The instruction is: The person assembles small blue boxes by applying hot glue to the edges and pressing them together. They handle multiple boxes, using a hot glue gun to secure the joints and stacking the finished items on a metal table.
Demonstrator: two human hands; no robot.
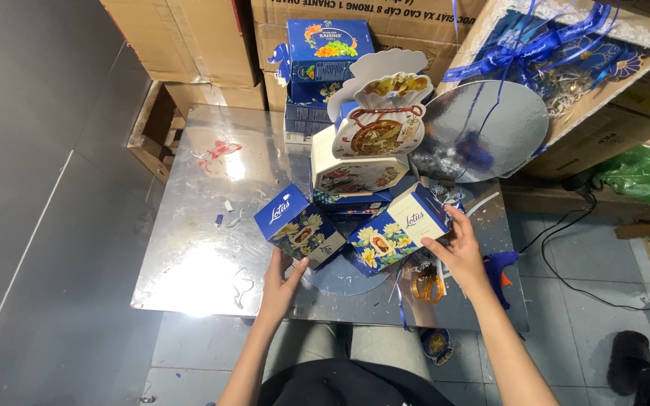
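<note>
My left hand (283, 280) touches the lower edge of a blue flowered box (300, 226) that leans tilted on the shiny metal table (189, 248). My right hand (460, 252) grips the right end of a second blue and white flowered box (402, 227), also tilted. Both boxes lean against a stack in the middle: blue boxes low down, a cream octagonal tin (358, 169) above them and a white shell-shaped gift bag (382, 113) on top. A round blue-silver base (344, 278) lies under the stack.
A round silver board (483, 139) leans behind the stack. Cardboard cartons line the back, one holding blue ribbon (536, 45). A blue box of raisins (327, 49) stands at the rear. Orange-handled scissors (426, 286) and a blue glue gun (499, 271) lie at the table's right front.
</note>
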